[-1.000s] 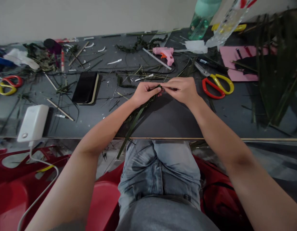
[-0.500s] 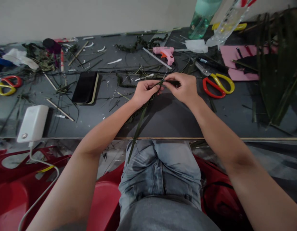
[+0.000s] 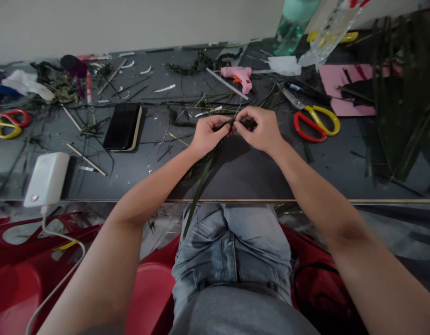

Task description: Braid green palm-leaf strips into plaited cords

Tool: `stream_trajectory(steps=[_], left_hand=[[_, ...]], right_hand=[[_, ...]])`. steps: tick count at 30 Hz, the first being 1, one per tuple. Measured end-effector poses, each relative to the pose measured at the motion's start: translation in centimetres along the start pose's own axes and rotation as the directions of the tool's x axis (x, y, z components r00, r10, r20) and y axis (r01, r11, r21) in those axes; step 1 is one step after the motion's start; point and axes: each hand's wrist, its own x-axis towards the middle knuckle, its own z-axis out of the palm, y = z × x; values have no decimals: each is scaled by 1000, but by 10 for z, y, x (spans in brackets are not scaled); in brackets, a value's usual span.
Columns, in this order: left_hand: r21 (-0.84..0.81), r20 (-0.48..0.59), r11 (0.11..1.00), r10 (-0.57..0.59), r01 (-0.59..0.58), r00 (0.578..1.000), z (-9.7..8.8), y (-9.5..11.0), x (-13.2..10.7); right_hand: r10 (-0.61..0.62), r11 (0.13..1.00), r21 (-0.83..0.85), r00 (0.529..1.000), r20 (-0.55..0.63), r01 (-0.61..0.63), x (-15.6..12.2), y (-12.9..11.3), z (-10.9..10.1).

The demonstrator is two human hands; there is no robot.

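My left hand [image 3: 208, 135] is closed, its thumb and fingers pinching green leaf strips [image 3: 201, 184]. From that hand a long flat strip hangs down past the table edge over my lap, and a darker braided part lies under the wrist. My right hand [image 3: 259, 126] meets it at the fingertips, thumb and index finger pinched on the same leaf strips. How the strips cross between the fingers is hidden. Just beyond the hands lies a short curled braid [image 3: 178, 117] of dark leaf.
A pink glue gun [image 3: 238, 77] and a glue stick [image 3: 227, 84] lie behind my hands. Red-yellow scissors [image 3: 314, 122] are at right, near large palm leaves [image 3: 403, 130]. A black phone [image 3: 122, 126] and white power bank [image 3: 48, 179] lie left. Leaf scraps litter the dark table [image 3: 256, 179].
My right hand has shifted slightly left and its fingers have curled more at the strips. My left hand stays nearly in place, and the hanging strip has swung slightly left.
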Motion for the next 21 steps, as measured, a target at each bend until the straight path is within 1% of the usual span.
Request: stream_trajectory(steps=[4,7,11,13,15,17,19,21], left_hand=[[-1,0,1000,-9,9,1000,-1,-1,-1],[-52,-21,998,-41,40,999,-1,-4,0],[-186,-74,971,-169,153,983,-1,-7,3],[-239,-60,948,-230,209,971,-1,-6,4],[-284,-22,922,-282,264,959,-3,-3,5],[-330,-8,891,-333,312,943,-4,1,5],[-363,-27,873,-360,326,933,-5,5,4],[-373,-46,873,-357,315,933,-7,9,4]], right_hand=[[-33,999,-25,999,26,33,-1,2,3],[-66,992,-108,998,-11,64,-1,4,1],[-68,976,-213,992,-105,44,-2,4,-8],[-64,967,-253,990,-126,30,-1,7,-13],[-68,956,-291,991,-116,32,1,12,-17],[-89,948,-312,994,-69,63,3,19,-21],[-110,945,-312,993,-30,95,4,26,-24],[-111,945,-313,993,-43,93,5,31,-28]])
